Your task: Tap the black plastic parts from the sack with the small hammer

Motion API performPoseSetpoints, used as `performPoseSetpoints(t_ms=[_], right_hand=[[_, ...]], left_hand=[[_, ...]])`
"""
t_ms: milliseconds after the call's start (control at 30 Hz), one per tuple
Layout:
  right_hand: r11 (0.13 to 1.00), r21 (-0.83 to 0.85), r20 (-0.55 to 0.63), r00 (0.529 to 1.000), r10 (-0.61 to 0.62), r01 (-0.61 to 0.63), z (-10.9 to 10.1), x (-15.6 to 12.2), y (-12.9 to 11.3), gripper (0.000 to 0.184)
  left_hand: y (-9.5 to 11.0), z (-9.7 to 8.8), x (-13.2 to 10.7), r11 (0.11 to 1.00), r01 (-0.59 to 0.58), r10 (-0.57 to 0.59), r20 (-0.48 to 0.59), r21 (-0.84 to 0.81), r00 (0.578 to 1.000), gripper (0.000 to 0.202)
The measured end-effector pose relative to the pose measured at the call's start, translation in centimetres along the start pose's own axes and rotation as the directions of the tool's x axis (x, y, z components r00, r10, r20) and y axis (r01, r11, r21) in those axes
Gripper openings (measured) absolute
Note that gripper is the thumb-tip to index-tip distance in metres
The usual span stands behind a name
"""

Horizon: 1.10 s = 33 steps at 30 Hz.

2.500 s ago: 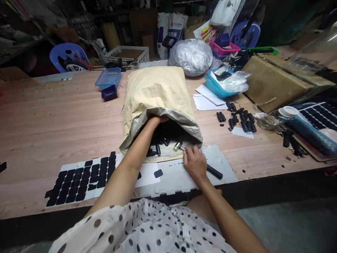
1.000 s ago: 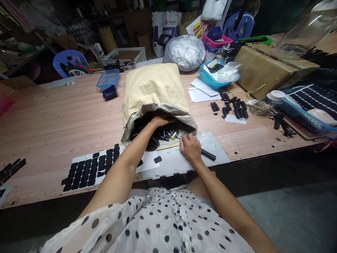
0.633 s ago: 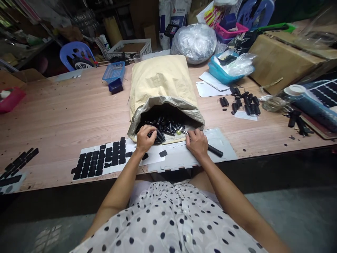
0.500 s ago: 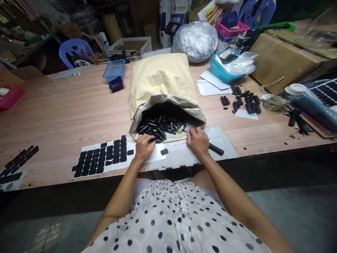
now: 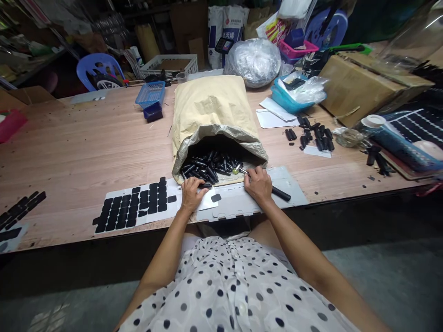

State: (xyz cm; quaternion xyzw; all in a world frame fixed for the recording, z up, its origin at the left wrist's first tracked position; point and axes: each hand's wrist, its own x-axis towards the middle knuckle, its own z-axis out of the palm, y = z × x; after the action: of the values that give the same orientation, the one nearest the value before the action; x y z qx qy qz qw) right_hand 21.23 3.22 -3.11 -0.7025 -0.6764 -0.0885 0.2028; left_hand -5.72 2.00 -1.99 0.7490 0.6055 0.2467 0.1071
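A tan woven sack [image 5: 211, 108] lies on the wooden table [image 5: 83, 147] with its mouth open toward me, full of small black cylindrical parts [image 5: 207, 167]. My left hand [image 5: 192, 194] rests at the sack's mouth with fingers curled over a black part. My right hand [image 5: 258, 184] grips a small hammer [image 5: 263, 185] with a black handle and metal head, lying on a grey cut-out sheet [image 5: 238, 203]. A white sheet of black pads [image 5: 134, 210] lies left of my hands.
More black parts [image 5: 313, 137] lie loose to the right, near papers and a blue tray [image 5: 287, 99]. A cardboard box [image 5: 363, 85], a blue basket [image 5: 149, 94], a plastic bag bundle [image 5: 254, 64] and chairs stand at the far edge. Black pads [image 5: 20, 213] lie far left.
My left arm has come out of the sack, dragging black parts toward its mouth; the hand now rests at the opening. My right hand has stayed on the hammer.
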Motion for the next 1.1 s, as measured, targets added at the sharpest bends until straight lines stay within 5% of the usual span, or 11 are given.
performPoseSetpoints(t_ms=[200,367,500,867,1100], right_hand=[[0.999,0.044,0.026,1.0,-0.002,0.001,-0.2,0.0,0.3,0.023],[0.991,0.127,0.092,0.996,0.02,-0.031,-0.7,0.7,0.9,0.027],[0.961,0.258,0.18,0.982,0.053,-0.099,-1.9,1.0,1.5,0.028],[0.73,0.658,0.176,0.98,0.09,-0.185,-5.4,-5.9,1.8,0.037],[0.794,0.605,0.058,0.998,0.031,-0.06,-7.0,-7.5,-0.4,0.037]], left_hand=[[0.9,-0.4,-0.4,0.999,-0.018,0.017,-0.022,-0.049,1.0,0.013],[5.3,0.5,-0.9,0.983,-0.132,0.145,0.097,-0.125,0.985,0.016],[7.7,2.1,-0.5,0.985,-0.073,0.104,0.197,-0.155,0.975,0.014],[7.3,2.9,0.0,0.973,-0.002,0.056,0.229,-0.231,0.972,0.017],[7.4,3.1,0.1,0.965,0.034,0.03,0.24,-0.259,0.97,0.017]])
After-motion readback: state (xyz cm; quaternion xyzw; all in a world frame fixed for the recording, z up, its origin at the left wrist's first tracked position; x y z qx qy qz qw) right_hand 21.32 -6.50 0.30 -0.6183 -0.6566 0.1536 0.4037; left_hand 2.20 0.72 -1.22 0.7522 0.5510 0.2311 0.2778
